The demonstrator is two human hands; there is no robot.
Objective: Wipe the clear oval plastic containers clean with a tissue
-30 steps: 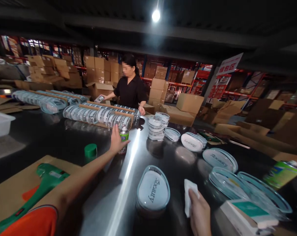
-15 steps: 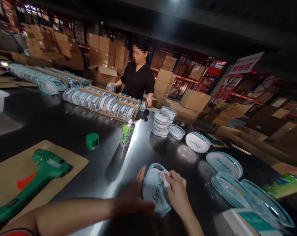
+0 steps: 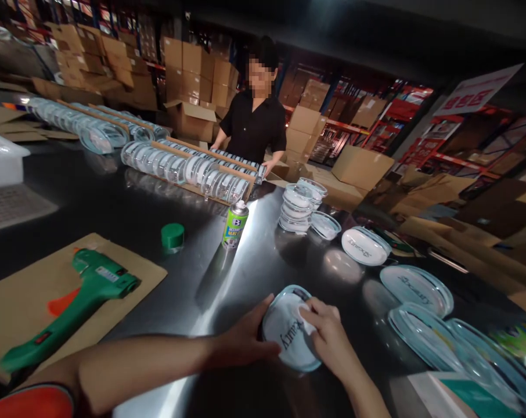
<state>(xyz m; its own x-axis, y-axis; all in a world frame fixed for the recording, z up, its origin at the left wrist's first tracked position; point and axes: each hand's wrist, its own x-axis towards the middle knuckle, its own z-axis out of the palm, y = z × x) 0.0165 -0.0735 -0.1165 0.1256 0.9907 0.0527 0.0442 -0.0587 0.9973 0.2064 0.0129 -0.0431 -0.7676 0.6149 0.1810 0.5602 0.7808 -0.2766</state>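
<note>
A dark, glossy desk. On its left: a white plastic container, a cardboard sheet and a green cap. A spray can stands mid-desk. Behind it run rows of clear cases; to the right, a stack of cases, then loose oval cases and a white-and-teal box. Whether the lettered case in front touches the desk is unclear.

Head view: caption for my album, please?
Left hand holds a lettered case as the right hand presses a white cloth on it.
</note>
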